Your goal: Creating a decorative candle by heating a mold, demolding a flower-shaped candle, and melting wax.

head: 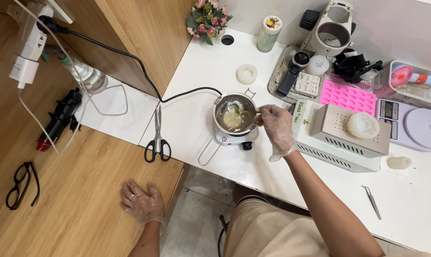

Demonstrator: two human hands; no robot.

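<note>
Over the melting pot of pale liquid, right hand pinches a spoon; left hand lies open.

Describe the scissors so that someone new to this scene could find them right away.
Start at the white table and go to its left edge, where it meets the wooden counter. The scissors lie flat there, left of the small metal pot that the gloved right hand stirs. Their black handles point toward the person, and they are the only cutting tool on that side.

Shiny metal pot; thin clear plastic gloves on hands; matt wood desk; glossy white table.
</note>
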